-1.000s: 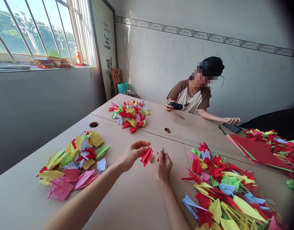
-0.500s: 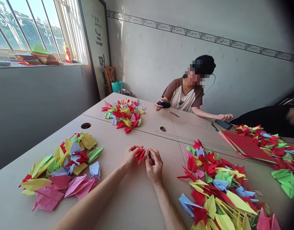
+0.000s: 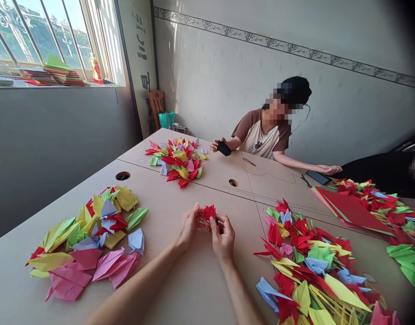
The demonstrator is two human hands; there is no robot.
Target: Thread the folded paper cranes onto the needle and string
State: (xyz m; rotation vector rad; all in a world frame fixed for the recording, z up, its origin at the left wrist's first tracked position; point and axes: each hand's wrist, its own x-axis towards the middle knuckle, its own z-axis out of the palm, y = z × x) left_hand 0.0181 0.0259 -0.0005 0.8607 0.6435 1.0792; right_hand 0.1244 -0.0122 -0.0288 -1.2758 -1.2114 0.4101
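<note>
A small red folded-paper piece (image 3: 209, 212) is held up between my two hands above the table. My left hand (image 3: 188, 230) has its fingers curled against the piece's lower left side, with the thumb raised. My right hand (image 3: 223, 237) pinches it from the right, thumb pressed on the front. Part of a slim dark tool (image 3: 218, 222) shows inside my right hand; its kind is mostly hidden. To the left lies a pile of folded paper pieces (image 3: 88, 234) in yellow, pink, green, blue and red. A larger mixed pile (image 3: 315, 257) spreads to the right.
Another pile of folded paper (image 3: 178, 158) lies at the far side. Across the table (image 3: 166, 203), a co-worker (image 3: 261, 131) holds a black object (image 3: 224, 148). A phone (image 3: 318, 177), red paper sheets (image 3: 352, 210), a pen-like tool (image 3: 249, 161) and cable holes (image 3: 122, 175) are also there.
The red paper has turned upright and moved slightly right, into my right fingers. The dark tool is now mostly covered. The co-worker's black object has tilted and shifted left; their other hand moved right.
</note>
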